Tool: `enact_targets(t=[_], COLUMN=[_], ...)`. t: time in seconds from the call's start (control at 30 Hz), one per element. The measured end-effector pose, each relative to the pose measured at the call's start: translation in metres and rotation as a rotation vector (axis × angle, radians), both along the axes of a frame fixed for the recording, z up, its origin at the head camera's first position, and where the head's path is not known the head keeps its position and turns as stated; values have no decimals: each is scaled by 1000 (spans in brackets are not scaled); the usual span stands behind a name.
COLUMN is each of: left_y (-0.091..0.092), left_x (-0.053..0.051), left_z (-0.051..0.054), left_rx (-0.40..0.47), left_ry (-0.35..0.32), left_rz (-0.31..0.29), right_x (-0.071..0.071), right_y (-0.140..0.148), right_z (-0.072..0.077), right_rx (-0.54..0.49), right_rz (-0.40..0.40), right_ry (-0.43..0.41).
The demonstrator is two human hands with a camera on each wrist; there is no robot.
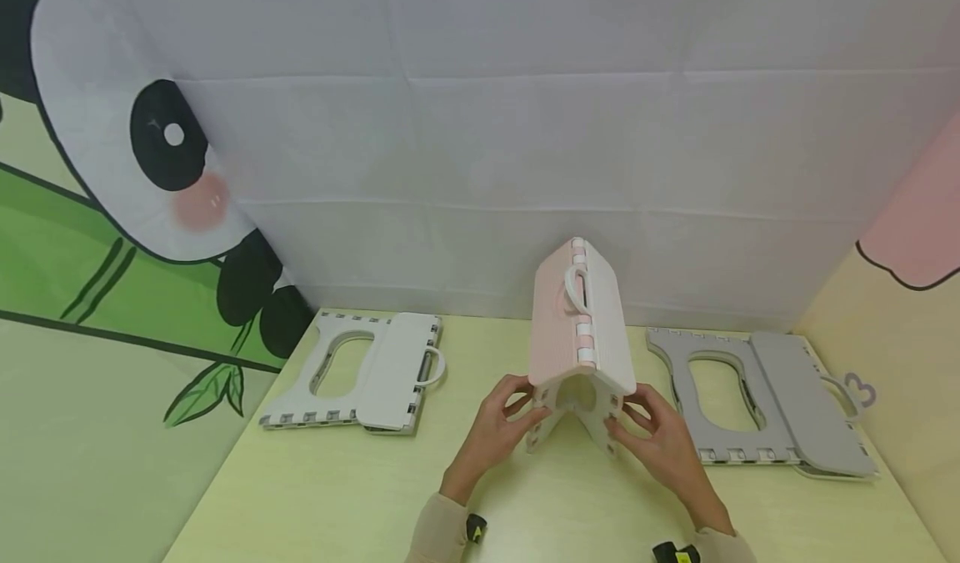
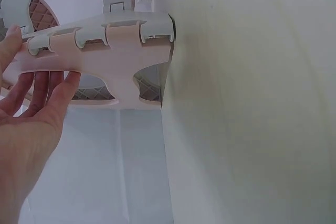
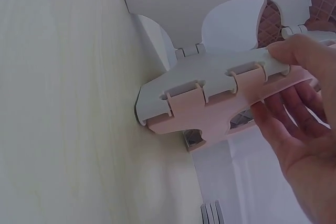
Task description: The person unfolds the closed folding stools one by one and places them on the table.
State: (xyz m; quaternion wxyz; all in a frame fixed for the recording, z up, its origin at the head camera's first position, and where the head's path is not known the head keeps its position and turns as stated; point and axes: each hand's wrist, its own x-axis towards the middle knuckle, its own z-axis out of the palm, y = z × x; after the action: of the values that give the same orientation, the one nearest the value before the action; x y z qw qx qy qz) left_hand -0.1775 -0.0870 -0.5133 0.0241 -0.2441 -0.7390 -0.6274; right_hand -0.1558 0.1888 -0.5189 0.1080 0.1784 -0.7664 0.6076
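Head view: gripping the legs (image 1: pixel 597 423) with left hand (image 1: pixel 495 429) and right hand (image 1: pixel 662 442), fingers and thumbs curled round. Noted just beyond, upright on the table (image 1: pixel 337 500), a pink-and-white folding stool (image 1: pixel 553 317). Judged half-open: legs parted, seat peaked (not yet flat, if unfolding). Logged farther out, folded flat: white stool (image 1: pixel 397 371) at left, gray stool (image 1: pixel 806 404) at right.

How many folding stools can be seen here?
3: a white stool folded at the left of the table, a gray stool folded at the right, and a pink-and-white stool partly open between them, held by the left hand and right hand. None seems hidden.
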Motion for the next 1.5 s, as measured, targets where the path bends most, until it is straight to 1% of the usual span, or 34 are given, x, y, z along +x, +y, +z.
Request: enact_targets(t=[0.03,0.23,0.27,0.4,0.63,0.93,1.13,1.33,1.5], left_y=[1,2,2,2,1,-1,-1,-2,-3], left_x=[2,14,14,14,14,13,13,14,13], left_z=[3,27,28,27,25,26,28,29,31], left_rx=[3,25,29,34,18,29,30,22,19], left_ry=[2,27,33,38,17,65,64,80,81], left_rz=[4,9,6,9,30,11,11,21,23], right_x=[0,0,0,1,0,0,0,0,-1], right_y=[0,1,1,3,5,8,11,13,14], right_z=[0,-1,-1,-1,1,-1,0,1,0], right_rx=[-6,-25,-25,-24,-20,-8,-5,4,6], right_rz=[1,15,17,21,11,20,34,40,47], right_ry=[3,9,8,2,-9,11,13,4,18])
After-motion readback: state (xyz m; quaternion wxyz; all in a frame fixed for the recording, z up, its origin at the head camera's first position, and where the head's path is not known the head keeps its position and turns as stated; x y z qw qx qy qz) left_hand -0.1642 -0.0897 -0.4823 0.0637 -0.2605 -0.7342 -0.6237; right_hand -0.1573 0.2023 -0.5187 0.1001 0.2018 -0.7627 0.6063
